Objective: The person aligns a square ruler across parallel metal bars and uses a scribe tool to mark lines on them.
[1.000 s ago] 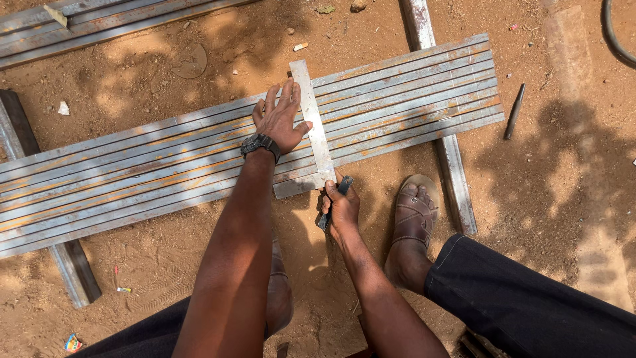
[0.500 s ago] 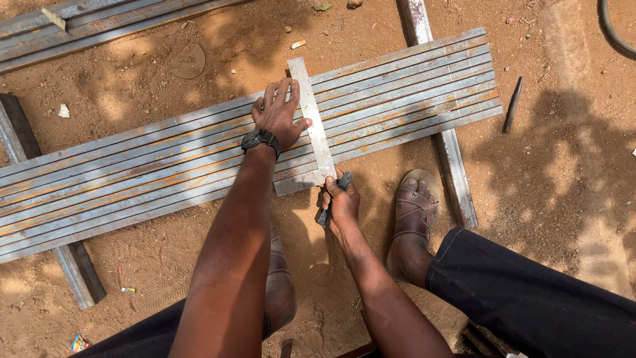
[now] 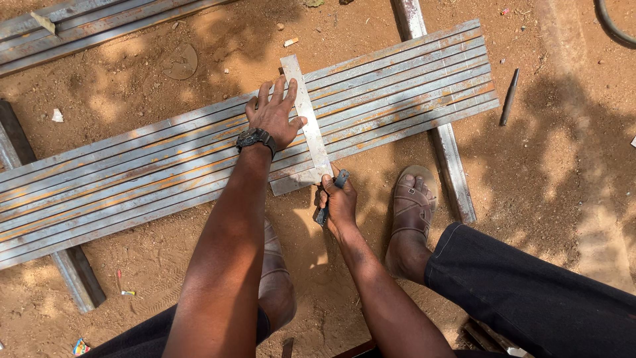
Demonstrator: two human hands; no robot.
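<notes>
Across the bars point(image 3: 165, 172), left hand point(image 3: 275, 119) flattens the square point(image 3: 306, 126) (fingers spread); right hand point(image 3: 339, 205) grips a scriber point(image 3: 333, 192).

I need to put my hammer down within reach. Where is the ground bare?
Bare sand lies right of the sandalled foot, below the dark punch. It is crowded where the left hand pins the square on the steel bars.

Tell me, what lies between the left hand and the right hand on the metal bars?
In the head view, the flat steel square lies between the left hand and the right hand, across the metal bars.
</notes>
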